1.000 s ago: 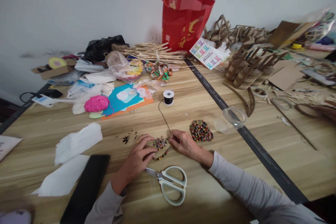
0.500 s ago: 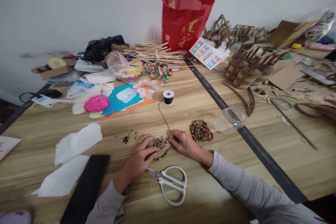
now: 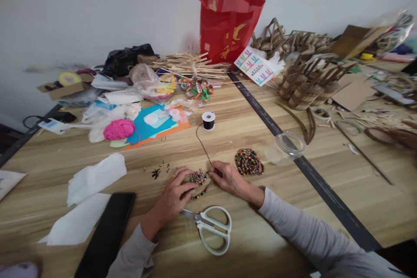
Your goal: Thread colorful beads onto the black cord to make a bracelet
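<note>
My right hand (image 3: pixel 228 177) pinches the black cord (image 3: pixel 204 146), which runs back to a small spool (image 3: pixel 208 121) standing on the table. From that hand a strand of threaded beads (image 3: pixel 202 192) curves toward my left hand. Loose coloured beads (image 3: pixel 196 177) lie in a little heap between both hands. With thumb and fingers apart, my left hand (image 3: pixel 177 192) rests at the heap's left edge; its fingertips are partly hidden. To the right is a coiled pile of strung beads (image 3: pixel 249 162). White-handled scissors (image 3: pixel 213 226) lie close below, their tips beneath my left hand.
Short black bits (image 3: pixel 156 173) are left of the beads. White paper (image 3: pixel 97 179) and a black flat case (image 3: pixel 106 234) lie farther left. A clear round lid (image 3: pixel 291 144) is at right. Pink yarn (image 3: pixel 119 129), a red bag (image 3: pixel 228 28) and small baskets (image 3: pixel 306 93) stand behind. Another person's hand (image 3: pixel 408 132) shows at the right edge.
</note>
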A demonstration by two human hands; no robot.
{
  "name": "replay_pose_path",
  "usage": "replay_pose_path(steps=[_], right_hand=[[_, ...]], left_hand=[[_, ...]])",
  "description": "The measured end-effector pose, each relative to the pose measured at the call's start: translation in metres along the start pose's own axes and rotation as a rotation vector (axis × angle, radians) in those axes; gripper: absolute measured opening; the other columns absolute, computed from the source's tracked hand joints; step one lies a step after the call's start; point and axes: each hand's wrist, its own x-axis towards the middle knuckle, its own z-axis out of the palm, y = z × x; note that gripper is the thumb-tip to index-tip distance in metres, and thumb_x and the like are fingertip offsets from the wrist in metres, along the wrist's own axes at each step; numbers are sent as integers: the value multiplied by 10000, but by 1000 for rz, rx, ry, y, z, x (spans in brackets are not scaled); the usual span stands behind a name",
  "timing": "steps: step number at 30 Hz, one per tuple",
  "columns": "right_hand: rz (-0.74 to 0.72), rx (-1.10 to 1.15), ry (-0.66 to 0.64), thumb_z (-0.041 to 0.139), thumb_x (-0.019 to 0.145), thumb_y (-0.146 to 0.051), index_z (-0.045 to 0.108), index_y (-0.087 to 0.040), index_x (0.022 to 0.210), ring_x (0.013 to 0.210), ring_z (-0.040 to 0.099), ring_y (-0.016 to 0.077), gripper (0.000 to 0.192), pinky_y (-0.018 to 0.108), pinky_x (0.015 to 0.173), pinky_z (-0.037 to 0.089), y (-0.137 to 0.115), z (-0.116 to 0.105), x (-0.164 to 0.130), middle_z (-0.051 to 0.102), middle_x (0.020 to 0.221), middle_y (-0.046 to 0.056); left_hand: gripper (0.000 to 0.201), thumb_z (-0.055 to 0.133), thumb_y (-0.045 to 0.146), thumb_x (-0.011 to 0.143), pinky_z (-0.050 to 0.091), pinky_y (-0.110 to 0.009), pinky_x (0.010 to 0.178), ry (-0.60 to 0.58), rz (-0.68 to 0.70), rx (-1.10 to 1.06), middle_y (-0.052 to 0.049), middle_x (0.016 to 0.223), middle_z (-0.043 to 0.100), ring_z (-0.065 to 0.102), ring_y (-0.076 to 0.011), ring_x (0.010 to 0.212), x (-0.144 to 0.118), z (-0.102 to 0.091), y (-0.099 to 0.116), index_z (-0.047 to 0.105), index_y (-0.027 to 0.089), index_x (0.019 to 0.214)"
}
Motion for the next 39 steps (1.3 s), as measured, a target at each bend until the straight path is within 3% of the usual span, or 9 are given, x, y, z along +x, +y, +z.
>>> replay_pose_path(steps=[39], right_hand=[[-1, 11, 12, 538, 811, -127, 544, -165, 755, 558, 466, 104, 68, 198, 550, 325, 0, 0, 0, 545, 636, -9]], left_hand=[[241, 530, 145, 867, 396, -465, 1024, -38, 24, 68, -107, 1264, 496, 382, -273, 1244, 8, 9, 5, 672, 206, 1052]])
